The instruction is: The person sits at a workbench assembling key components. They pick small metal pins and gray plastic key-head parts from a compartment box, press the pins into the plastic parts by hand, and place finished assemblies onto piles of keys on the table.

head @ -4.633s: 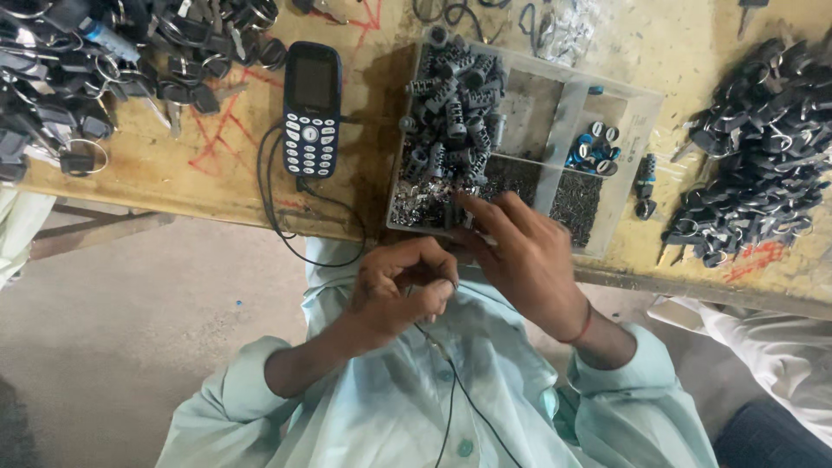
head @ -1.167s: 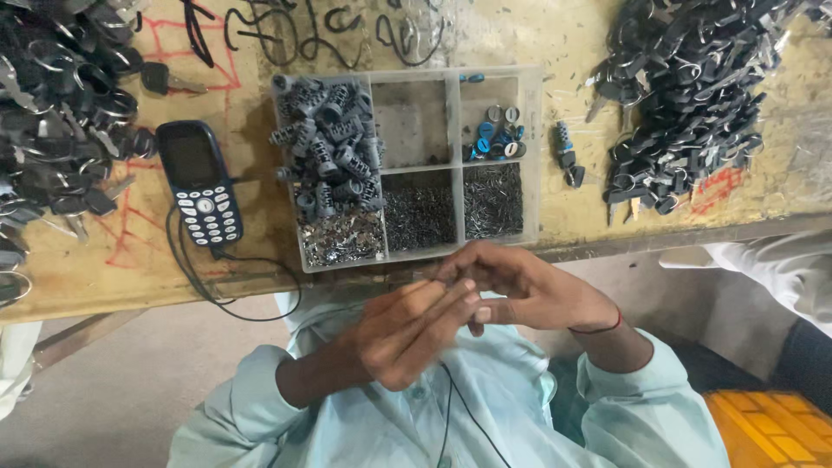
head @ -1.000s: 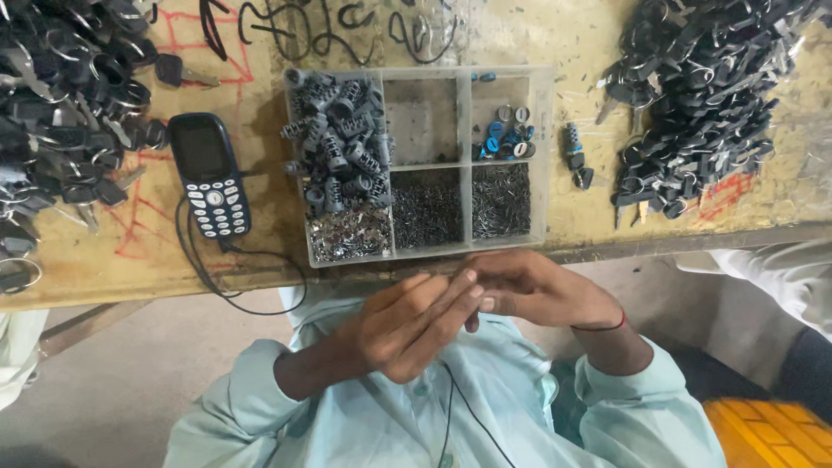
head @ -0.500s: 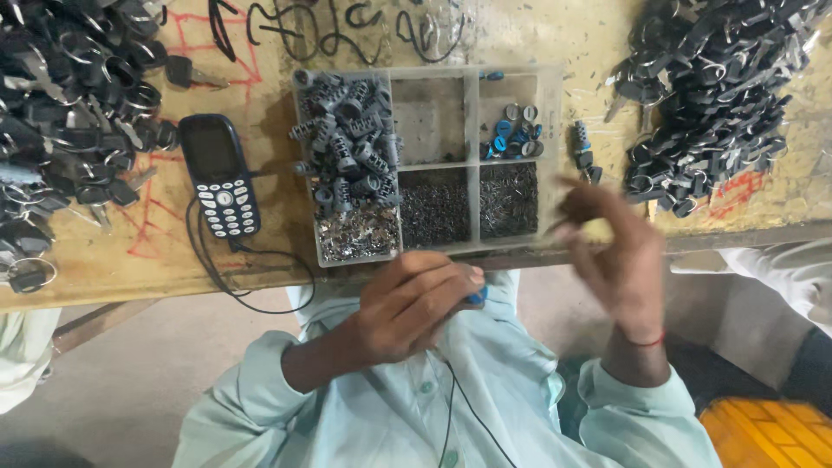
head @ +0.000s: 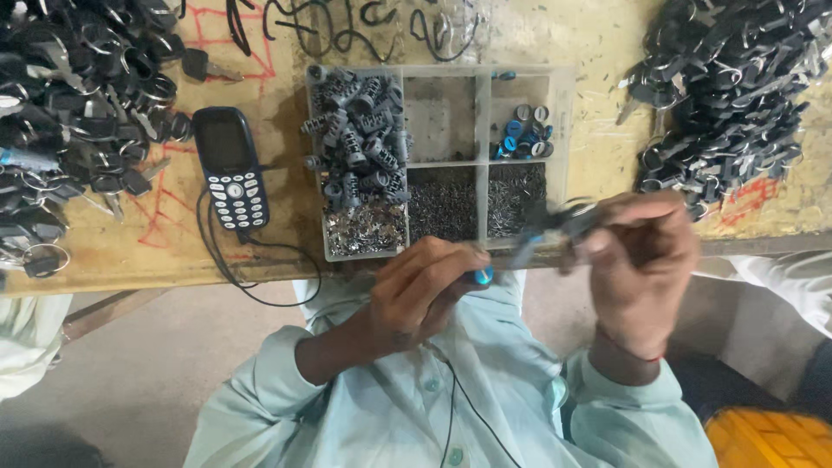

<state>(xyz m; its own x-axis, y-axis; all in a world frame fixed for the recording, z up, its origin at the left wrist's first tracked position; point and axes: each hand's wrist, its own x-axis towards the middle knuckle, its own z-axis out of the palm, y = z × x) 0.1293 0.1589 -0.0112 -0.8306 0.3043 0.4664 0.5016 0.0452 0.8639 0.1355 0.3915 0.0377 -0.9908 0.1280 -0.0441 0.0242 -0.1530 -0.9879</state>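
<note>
Left hand: my left hand (head: 425, 290) is curled shut just below the table edge, the fingers pinching a small blue piece (head: 483, 276) at their tips; only its rounded blue end shows, the rest is buried in my grip.
Right hand: my right hand (head: 637, 256) is raised beside the organiser's right corner, fingers closed around a dark key with a metal ring (head: 563, 223); it is motion-blurred, so I cannot tell its exact shape or how firmly I pinch it.
Between hands: the two are near but apart; the blurred key's tip points toward the blue piece without clearly touching it.
Organiser: a clear plastic compartment box (head: 481, 117) sits at the table edge right above my hands.
Left compartment: grey ribbed cylinders (head: 360, 143) piled high, small silvery bits below them.
Middle and right lower cells: fine dark pins or springs (head: 446, 204), too small to make out.
Upper right cell: blue and silver round caps (head: 520, 139).
Phone: a dark keypad phone (head: 230, 169) lies left of the box; its cable (head: 260, 273) loops off the table edge.
Key heaps: black key heaps at left (head: 69, 113) and right (head: 728, 95), both cut off by the frame.
Table: worn yellow top (head: 598, 104) with red scribbles.
Hidden: my wrists disappear into pale green sleeves; a thin black wire runs down my shirt.
</note>
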